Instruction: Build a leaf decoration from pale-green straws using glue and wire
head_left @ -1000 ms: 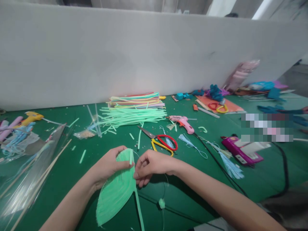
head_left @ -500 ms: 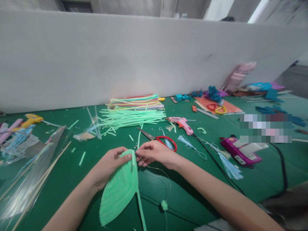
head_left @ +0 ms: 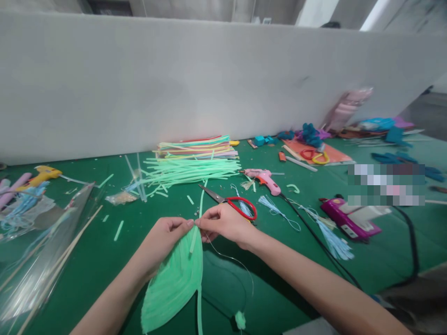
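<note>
A green fuzzy leaf shape (head_left: 171, 284), built from rows of pipe cleaner, hangs from my left hand (head_left: 171, 235), whose thumb and fingers pinch its top edge. My right hand (head_left: 223, 225) is closed at the same spot, fingertips touching the leaf's top beside the left thumb. From under the right fingers a thin wire (head_left: 232, 258) curves down and right towards a small green tuft (head_left: 240, 319). A short green strip lies across the leaf's upper face, and a stem (head_left: 199, 309) runs down from its right edge. Just beyond the right hand lie red-handled scissors (head_left: 240, 204).
Green pipe cleaners (head_left: 192, 170) are piled near the grey partition (head_left: 209, 83). A pink glue gun (head_left: 265, 179), blue tassels (head_left: 279, 211) and a purple power strip (head_left: 349, 221) lie to the right. A yellow glue gun (head_left: 47, 173) and clear plastic sleeve (head_left: 52, 251) are at left.
My left thumb has shifted up to the leaf's tip, and the right fingertips have come against it. The leaf has tilted slightly; the wire and green tuft have swung a little lower and right.
</note>
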{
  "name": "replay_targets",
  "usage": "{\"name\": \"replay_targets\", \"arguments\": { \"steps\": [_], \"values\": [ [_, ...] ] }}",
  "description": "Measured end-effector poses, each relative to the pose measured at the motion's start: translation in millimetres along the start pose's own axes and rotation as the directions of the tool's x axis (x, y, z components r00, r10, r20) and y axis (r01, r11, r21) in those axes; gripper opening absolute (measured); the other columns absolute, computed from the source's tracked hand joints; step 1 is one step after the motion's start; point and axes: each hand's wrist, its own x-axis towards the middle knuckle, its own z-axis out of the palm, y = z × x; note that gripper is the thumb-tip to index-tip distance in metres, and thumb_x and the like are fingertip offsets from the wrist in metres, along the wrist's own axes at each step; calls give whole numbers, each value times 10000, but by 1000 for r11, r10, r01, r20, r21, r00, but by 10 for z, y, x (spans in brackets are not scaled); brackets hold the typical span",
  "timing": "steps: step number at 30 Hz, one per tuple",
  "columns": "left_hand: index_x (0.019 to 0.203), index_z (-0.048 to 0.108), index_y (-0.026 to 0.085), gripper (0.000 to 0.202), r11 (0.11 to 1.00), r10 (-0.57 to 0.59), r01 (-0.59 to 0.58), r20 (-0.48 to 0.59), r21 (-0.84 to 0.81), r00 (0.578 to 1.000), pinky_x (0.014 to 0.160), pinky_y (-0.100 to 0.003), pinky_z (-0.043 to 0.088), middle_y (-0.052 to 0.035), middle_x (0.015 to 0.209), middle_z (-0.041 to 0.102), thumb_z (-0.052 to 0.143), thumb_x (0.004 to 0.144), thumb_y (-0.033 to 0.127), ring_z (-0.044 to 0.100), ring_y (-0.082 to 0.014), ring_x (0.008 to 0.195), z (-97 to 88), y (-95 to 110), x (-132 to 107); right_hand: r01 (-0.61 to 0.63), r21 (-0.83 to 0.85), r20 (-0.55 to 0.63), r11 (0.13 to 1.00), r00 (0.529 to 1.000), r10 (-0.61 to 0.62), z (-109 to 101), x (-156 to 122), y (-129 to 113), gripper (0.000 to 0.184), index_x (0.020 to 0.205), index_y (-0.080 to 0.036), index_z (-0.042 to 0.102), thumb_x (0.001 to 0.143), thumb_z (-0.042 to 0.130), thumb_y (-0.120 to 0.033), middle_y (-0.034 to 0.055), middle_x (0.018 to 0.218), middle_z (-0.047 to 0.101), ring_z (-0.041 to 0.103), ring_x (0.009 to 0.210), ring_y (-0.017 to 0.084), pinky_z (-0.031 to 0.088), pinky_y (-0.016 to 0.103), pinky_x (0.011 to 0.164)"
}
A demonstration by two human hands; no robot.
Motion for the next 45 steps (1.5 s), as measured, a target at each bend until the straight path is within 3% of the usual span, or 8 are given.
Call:
{"name": "replay_targets", "arguments": {
  "steps": [6,12,26,32,37,40,45],
  "values": [
    [728,725,165,358,978,110,-87,-113,190,987,536,-239,360,-15,674,656,595,777,496,515,-148,584,32,-3,19,-11,-106,21,994,1000,13,-69,-15,-38,447,673,-111,660,645,752,-547,46,629,680,660,563,123,555,222,557],
    [715,710,162,384,963,108,-79,-100,259,989,531,-223,327,9,633,610,554,810,500,469,-124,569,47,10,44,-21,-95,55,995,998,27,-114,17,-1,461,656,-108,658,613,770,-553,49,633,683,662,568,123,553,218,561],
    [821,766,149,345,1000,22,-22,4,-2,1000,551,-240,398,-59,729,720,643,761,466,571,-161,589,-4,-12,49,34,-104,15,994,999,-32,7,17,-33,413,654,-118,638,621,777,-505,17,573,650,628,538,114,541,238,577],
    [739,760,145,341,999,36,-36,-18,-11,999,556,-260,423,-50,649,693,679,713,475,599,-192,610,-3,25,30,47,-73,24,996,999,-45,-1,39,-16,401,657,-131,626,617,786,-496,1,551,633,612,523,106,525,226,560],
    [826,751,139,379,996,-35,36,17,-76,999,574,-265,437,-59,690,700,655,749,497,600,-179,604,-4,38,30,50,-74,13,996,999,-49,-37,49,5,416,665,-134,621,669,741,-532,14,592,648,625,552,112,542,241,587],
    [833,736,141,382,993,-53,54,15,-101,998,572,-255,435,-57,707,695,646,763,505,588,-162,601,-2,39,27,45,-78,64,996,997,-40,-89,43,21,426,699,-131,640,742,670,-554,34,658,673,648,610,119,553,245,620],
    [771,700,148,354,996,-24,23,-11,-83,1000,542,-233,411,-41,706,671,653,760,499,556,-140,582,-11,12,42,20,-73,122,997,993,-11,-123,33,48,336,789,-140,649,718,742,-455,23,682,674,655,631,117,548,219,601]
  ]
}}
